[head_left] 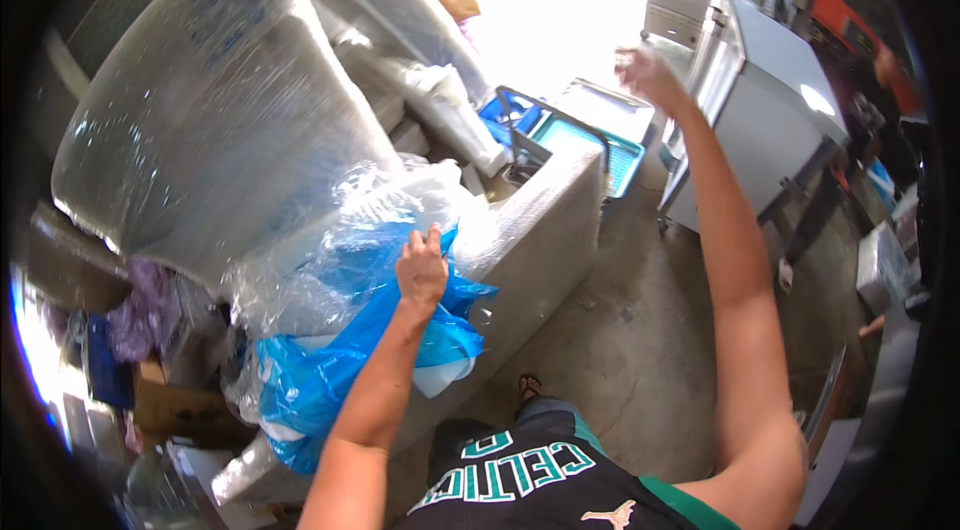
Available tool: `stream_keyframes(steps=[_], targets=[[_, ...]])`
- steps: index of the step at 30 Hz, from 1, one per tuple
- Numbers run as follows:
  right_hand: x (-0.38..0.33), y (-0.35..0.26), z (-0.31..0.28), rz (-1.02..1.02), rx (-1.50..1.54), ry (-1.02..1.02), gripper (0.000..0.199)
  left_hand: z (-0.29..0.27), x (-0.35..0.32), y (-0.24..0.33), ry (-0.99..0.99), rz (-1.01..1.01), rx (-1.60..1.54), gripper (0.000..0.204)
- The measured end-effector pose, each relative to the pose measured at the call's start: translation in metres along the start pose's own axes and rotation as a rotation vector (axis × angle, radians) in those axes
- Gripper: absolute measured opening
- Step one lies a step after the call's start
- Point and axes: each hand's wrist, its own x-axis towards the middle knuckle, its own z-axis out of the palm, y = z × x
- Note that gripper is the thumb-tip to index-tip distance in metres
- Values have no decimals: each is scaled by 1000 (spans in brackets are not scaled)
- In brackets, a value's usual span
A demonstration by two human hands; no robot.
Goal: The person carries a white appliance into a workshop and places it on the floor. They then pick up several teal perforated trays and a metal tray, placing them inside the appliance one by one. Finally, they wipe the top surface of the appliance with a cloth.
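Note:
My left hand [422, 272] is closed on a thin blue plastic bag [375, 335], and a fold of it sticks up beside the fingers. Crumpled clear plastic film [345, 245] lies heaped just beyond that hand. Both rest on a long piece wrapped in whitish packing film [535, 240]. Out to the right and farther off, my right hand [652, 80] is raised in the air at the end of a stretched arm. Motion blurs its fingers, and I make out nothing in it.
Large film-wrapped panels [225, 100] lean at the left. Beyond the wrapped piece stands a cart handle [550, 115] near a turquoise tray [590, 150]. A white cabinet on casters [765, 100] stands right. At the far right is another person [860, 120]. Purple plastic [150, 305] lies left.

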Motion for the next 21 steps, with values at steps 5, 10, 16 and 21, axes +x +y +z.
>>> stream_keyframes(steps=[5,10,16,21], targets=[[-114,27,145,254,35,-206,32,-107,-24,-72,339,241,-566,34],[-171,-64,248,153,475,-694,35,-245,-83,-151,663,-32,-609,28],[-156,-217,339,-50,868,-547,75,-256,-158,-188,568,-162,-744,18],[-131,-295,416,368,1512,-530,70,-243,-216,-175,103,-144,-845,23]])
